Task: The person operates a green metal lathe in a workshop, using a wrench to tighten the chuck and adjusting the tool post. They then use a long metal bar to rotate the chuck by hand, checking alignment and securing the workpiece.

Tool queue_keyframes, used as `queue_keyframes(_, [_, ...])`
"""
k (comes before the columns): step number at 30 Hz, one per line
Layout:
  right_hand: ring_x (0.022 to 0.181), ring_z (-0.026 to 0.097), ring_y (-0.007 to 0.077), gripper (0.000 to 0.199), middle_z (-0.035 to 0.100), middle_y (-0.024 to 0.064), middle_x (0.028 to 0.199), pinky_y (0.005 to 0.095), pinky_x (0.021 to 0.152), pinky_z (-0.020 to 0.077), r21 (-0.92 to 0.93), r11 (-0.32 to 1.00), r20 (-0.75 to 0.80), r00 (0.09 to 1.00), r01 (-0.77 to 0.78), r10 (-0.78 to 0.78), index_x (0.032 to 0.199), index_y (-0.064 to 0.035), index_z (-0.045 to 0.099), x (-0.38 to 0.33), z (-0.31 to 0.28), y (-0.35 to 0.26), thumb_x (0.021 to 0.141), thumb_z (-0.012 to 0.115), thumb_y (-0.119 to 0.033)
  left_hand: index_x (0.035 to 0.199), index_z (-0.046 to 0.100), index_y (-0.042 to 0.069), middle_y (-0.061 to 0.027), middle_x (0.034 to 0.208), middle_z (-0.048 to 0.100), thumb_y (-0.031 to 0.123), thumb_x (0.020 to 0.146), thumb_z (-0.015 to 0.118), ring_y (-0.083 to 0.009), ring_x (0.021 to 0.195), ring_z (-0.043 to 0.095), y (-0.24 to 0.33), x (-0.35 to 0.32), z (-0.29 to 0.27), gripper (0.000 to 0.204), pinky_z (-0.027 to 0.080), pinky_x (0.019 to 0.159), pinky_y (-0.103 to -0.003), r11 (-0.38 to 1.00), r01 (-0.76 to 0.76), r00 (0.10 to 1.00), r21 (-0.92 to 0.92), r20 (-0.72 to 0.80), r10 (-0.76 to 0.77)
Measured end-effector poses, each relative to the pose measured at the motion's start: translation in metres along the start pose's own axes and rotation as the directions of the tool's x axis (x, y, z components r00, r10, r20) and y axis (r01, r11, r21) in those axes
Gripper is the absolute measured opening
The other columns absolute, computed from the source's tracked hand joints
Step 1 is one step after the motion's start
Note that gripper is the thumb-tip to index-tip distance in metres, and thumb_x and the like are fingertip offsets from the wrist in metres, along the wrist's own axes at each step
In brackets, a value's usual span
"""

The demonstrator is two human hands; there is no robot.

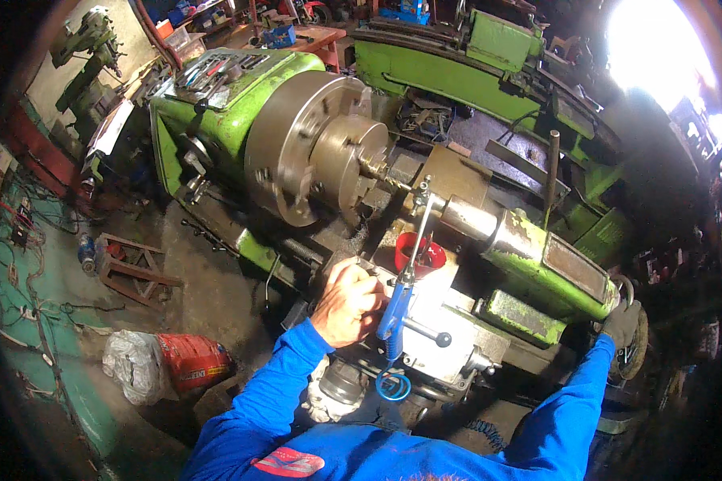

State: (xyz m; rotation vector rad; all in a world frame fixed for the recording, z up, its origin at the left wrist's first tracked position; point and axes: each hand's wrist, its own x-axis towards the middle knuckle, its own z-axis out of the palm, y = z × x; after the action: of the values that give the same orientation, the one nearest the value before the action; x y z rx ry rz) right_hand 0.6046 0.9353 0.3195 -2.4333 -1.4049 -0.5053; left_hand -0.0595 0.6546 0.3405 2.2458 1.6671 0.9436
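Note:
My bare left hand (347, 303) is closed, its fingers curled over a part of the lathe carriage that they mostly hide. Just right of it stands a blue air gun (394, 319) with a long thin nozzle, untouched by my fingers. My gloved right hand (620, 324) grips the handwheel (638, 343) at the end of the green tailstock (549, 268). From the tailstock's steel quill (468, 217) a drill bit (399, 185) points into the workpiece in the large chuck (297, 148), whose jaws look blurred. A red cup (430, 258) sits on the carriage below the quill.
Small tools (217, 70) lie on the green headstock. Another green machine (425, 72) stands behind. At left on the floor are a wooden stand (140, 272) and a red and white sack (188, 361). A lever with a black knob (443, 340) sticks out from the carriage.

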Motion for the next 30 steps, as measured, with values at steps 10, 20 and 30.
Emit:
queue_keyframes(10, [0.128, 0.062, 0.0487, 0.057, 0.065, 0.0299, 0.139, 0.0546, 0.104, 0.0489, 0.026, 0.997, 0.121, 0.99, -0.072, 0.068, 0.138, 0.0018, 0.064, -0.002, -0.04, -0.006, 0.105, 0.051, -0.043, 0.092, 0.077, 0.014, -0.001, 0.1, 0.067, 0.02, 0.066, 0.075, -0.0268, 0.103, 0.061, 0.004, 0.005, -0.005, 0.027, 0.03, 0.12, -0.061, 1.0, 0.019, 1.0, 0.014, -0.008, -0.019])
queue_keyframes(20, [0.112, 0.068, 0.049, 0.05, 0.071, 0.0284, 0.125, 0.0561, 0.093, 0.0526, 0.099, 0.995, -0.093, 0.995, -0.008, 0.017, 0.133, -0.007, 0.07, 0.006, 0.001, 0.038, 0.104, 0.056, -0.045, 0.094, 0.077, 0.015, -0.0002, 0.107, 0.068, 0.015, 0.061, 0.076, -0.0284, 0.118, 0.059, 0.0, -0.001, 0.0, 0.033, 0.028, 0.122, -0.062, 0.997, 0.015, 0.999, 0.073, -0.031, -0.013])
queue_keyframes(30, [0.124, 0.064, 0.0331, 0.039, 0.069, 0.0201, 0.134, 0.0416, 0.11, 0.0486, 0.638, 0.718, -0.357, 0.933, 0.277, -0.043, 0.134, 0.0023, 0.069, -0.129, -0.101, -0.123, 0.1, 0.07, -0.017, 0.132, 0.069, 0.013, -0.0127, 0.145, 0.06, 0.027, 0.075, 0.08, -0.0359, 0.141, 0.049, 0.012, -0.008, -0.011, 0.061, 0.025, 0.124, -0.06, 0.99, 0.089, 0.965, 0.108, -0.255, -0.059])
